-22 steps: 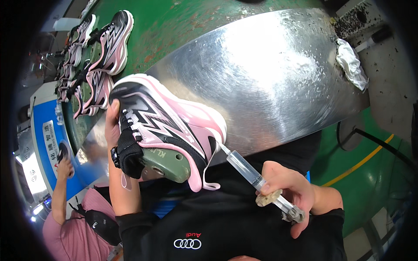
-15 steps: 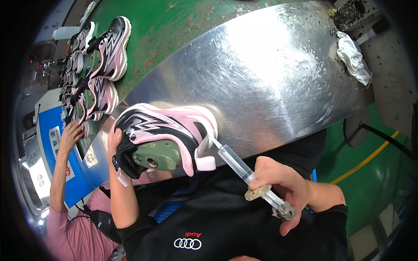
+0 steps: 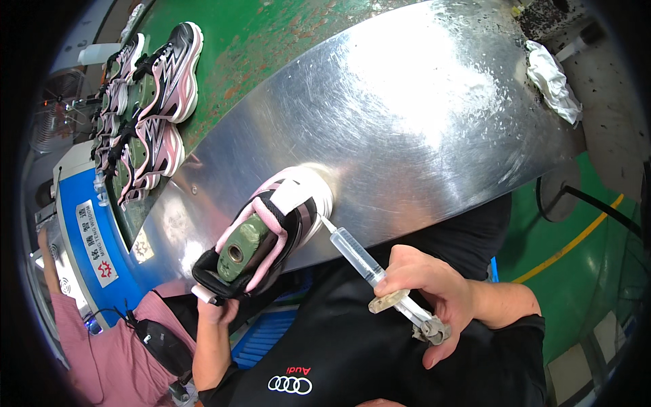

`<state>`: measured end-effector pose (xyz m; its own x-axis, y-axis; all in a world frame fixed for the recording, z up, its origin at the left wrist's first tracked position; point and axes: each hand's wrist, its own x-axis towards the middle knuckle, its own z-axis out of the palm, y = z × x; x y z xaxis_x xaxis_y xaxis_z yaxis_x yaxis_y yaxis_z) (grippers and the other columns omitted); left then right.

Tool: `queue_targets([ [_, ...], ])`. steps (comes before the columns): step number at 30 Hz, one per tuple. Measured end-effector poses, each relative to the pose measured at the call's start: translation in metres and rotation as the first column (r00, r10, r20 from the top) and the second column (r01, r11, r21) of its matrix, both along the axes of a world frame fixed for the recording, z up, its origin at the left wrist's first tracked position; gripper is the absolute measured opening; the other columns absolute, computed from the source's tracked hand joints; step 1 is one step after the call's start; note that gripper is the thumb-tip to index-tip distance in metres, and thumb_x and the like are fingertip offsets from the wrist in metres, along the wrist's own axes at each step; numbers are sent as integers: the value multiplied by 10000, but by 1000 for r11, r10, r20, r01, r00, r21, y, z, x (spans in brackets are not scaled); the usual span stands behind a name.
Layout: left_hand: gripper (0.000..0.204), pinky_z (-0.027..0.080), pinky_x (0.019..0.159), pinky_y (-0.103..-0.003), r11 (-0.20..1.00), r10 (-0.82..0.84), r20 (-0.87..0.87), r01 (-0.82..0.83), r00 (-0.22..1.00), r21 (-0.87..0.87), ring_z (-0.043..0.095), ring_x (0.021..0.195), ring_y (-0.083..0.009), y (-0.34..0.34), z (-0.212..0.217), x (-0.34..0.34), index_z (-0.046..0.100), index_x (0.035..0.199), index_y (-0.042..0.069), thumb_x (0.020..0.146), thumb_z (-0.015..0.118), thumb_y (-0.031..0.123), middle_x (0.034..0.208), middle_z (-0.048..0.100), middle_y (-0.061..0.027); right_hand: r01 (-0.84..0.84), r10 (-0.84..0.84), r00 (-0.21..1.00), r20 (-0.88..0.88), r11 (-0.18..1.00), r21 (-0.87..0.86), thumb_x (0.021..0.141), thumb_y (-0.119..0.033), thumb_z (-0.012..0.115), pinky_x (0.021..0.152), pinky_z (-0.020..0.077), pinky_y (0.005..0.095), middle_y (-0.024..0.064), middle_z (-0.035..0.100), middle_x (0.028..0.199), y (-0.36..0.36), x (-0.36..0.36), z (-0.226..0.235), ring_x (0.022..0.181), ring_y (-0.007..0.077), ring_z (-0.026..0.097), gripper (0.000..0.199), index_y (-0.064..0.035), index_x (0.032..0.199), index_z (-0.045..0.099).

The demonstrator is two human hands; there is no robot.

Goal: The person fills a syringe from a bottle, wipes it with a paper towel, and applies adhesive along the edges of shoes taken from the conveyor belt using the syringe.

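My left hand (image 3: 218, 311) grips the front end of a black, pink and white sneaker (image 3: 308, 203), its fingers partly hidden under the shoe. A green shoe last (image 3: 245, 248) fills the opening, which faces up toward me. The heel end, with a white sole and a pale pull tab (image 3: 290, 197), points away over the metal tabletop. My right hand (image 3: 430, 288) is closed around a clear plastic syringe (image 3: 356, 256), thumb near its back end. The nozzle meets or nearly meets the sneaker's right side near the sole; actual contact I cannot tell.
Several similar sneakers (image 3: 169, 81) with green lasts stand at the far left, beside a blue and white machine (image 3: 88, 230). A co-worker's pink sleeve (image 3: 68, 319) shows at lower left. Crumpled white paper (image 3: 553, 85) lies at the right end of the metal tabletop (image 3: 285, 122).
My left hand has turned the sneaker from its side so its opening faces up, and moved lower. The syringe has shifted slightly left. The co-worker's arm has drawn back left from the shoes.
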<state>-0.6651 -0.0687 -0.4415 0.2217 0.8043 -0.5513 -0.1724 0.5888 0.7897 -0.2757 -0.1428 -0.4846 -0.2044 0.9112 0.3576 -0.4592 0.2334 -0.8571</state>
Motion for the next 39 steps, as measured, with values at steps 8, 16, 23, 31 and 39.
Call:
queue_targets([
  [8,799,329,1064,-440,978,-122,168,147,978,-146,444,1235,-302,-36,6,63,251,1401,5,771,713,173,1375,398,-179,18,-16,995,100,1000,-18,549,-450,817,720,385,327,99,576,1120,-5,0,13,815,230,496,873,-22,1232,481],
  [16,779,395,1011,-465,977,-67,383,139,921,-162,477,1193,-340,-49,-3,107,235,1374,-48,736,667,65,1299,440,-232,-29,38,989,143,998,-58,554,-445,814,722,383,326,99,569,1130,-6,4,42,815,232,504,865,-6,1222,482],
  [23,722,357,1019,-491,933,-66,687,289,723,-214,420,1251,-327,-43,-12,123,162,1420,18,814,551,-34,1372,374,-210,-85,109,990,91,970,-229,565,-466,816,685,362,292,111,603,1013,-16,13,76,774,198,484,835,27,1172,522],
  [31,540,335,1043,-425,840,-74,843,489,532,-235,450,1229,-286,-26,-24,162,389,1331,18,815,519,-71,1314,471,-155,-42,109,965,240,962,-269,582,-550,789,662,315,277,129,647,975,-41,34,122,777,170,538,851,53,1129,540],
  [39,369,378,1014,-414,771,-178,857,610,484,-184,500,1168,-260,-9,-34,206,525,1214,23,848,566,11,1212,562,-129,80,5,912,410,978,-191,580,-583,784,617,319,262,138,620,972,-65,44,140,730,171,478,834,5,1126,556],
])
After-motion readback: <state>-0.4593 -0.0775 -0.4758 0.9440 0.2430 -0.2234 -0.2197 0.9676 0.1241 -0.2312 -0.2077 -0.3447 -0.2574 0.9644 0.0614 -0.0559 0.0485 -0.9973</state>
